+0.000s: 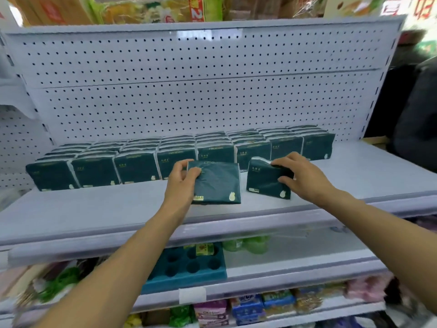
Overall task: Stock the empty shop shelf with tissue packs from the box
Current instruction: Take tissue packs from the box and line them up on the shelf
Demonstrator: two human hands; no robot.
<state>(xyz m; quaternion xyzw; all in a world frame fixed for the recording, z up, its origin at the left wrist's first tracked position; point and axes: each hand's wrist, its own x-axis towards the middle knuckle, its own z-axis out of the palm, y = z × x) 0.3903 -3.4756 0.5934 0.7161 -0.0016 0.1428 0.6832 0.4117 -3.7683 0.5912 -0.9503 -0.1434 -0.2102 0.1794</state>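
The left hand [183, 178] pinches the near left edge of a dark green tissue pack [216, 183], thumb on top and fingers curled against its side, and the pack tilts back with its lower edge on or just above the shelf [94, 209]. The right hand [300, 175] grips a second tissue pack [266, 179] by its upper right corner, fingers curled over the top and front, and this pack stands almost upright on the shelf just to the left of that hand. The two packs sit near each other, with a narrow gap between them.

Just beyond both hands, against the pegboard back panel [189, 102], stands a row of tissue packs [165, 152] that runs well to the left of the left hand and a little to the right of the right hand. It is several packs deep and the packs stand upright, touching one another.

As for progress, the back part of the shelf looks largely filled, and the two packs in hand seem to be the start of a new front row. The whole strip of bare shelf nearer than the row, to the left of the left hand and to the right of the right hand, remains to be stocked. The box is not in view, so how many packs are left cannot be told.
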